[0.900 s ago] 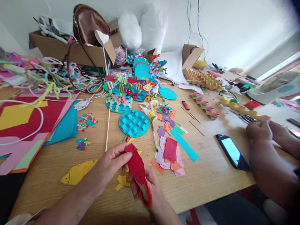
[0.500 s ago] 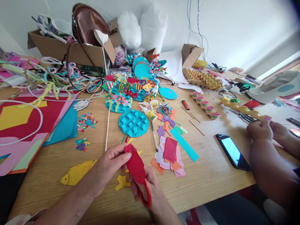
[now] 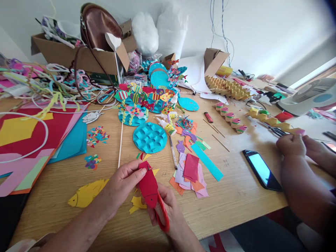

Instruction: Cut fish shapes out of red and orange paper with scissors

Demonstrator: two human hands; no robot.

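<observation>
My left hand (image 3: 121, 184) pinches the upper end of a red paper cut-out (image 3: 148, 185) near the front edge of the wooden table (image 3: 231, 199). Under the red paper my right hand (image 3: 169, 210) grips red-handled scissors (image 3: 163, 217), whose small blades poke out at the paper's top. Yellow paper scraps (image 3: 138, 202) lie just under my hands, and a yellow paper fish (image 3: 86, 193) rests to the left.
A stack of coloured paper pieces (image 3: 191, 173) and a teal strip (image 3: 206, 162) lie to the right. A phone (image 3: 259, 170) lies beside another person's hands (image 3: 299, 147) at the right. Teal discs, paper fish, boxes and large sheets (image 3: 31, 140) fill the back and left.
The red paper has turned slightly in my left hand and the scissors have shifted a little along it. The other person's hands have barely moved.
</observation>
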